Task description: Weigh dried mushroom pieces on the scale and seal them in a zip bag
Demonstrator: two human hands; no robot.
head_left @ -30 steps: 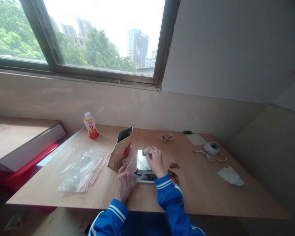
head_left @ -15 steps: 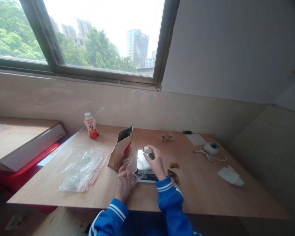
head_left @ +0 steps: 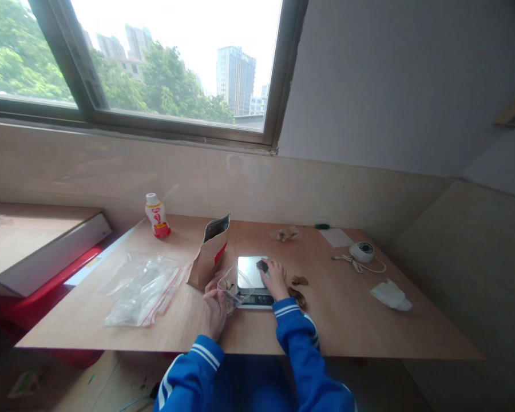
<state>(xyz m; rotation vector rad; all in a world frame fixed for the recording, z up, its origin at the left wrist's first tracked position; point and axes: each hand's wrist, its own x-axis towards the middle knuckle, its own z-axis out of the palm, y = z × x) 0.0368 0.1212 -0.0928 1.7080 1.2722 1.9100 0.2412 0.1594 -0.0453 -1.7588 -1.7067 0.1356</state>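
Observation:
My left hand (head_left: 216, 306) is closed on a clear plastic zip bag (head_left: 232, 290), held at the left front of a kitchen scale (head_left: 248, 273). Something brownish shows inside the bag, too blurred to name. The scale has a shiny square plate and a dark display strip. Over the plate's right edge, my right hand (head_left: 276, 280) pinches a small dark piece (head_left: 262, 266) that looks like a dried mushroom. Two similar brown pieces lie on the table to the right, a smaller one (head_left: 300, 280) and a longer one (head_left: 297, 296), partly behind the right sleeve.
Left of the scale stands an opened brown paper pouch (head_left: 210, 252). Flat plastic bags (head_left: 143, 292) lie farther left, below a white-and-red bottle (head_left: 158, 216). A small bag of brown pieces (head_left: 285, 233) is behind. To the right are a white camera (head_left: 361, 252) with cable and white tissue (head_left: 391, 294).
My right hand has lowered toward the scale plate and turned. The pale round face seen between its fingers no longer shows; a dark piece does. My left hand keeps the bag.

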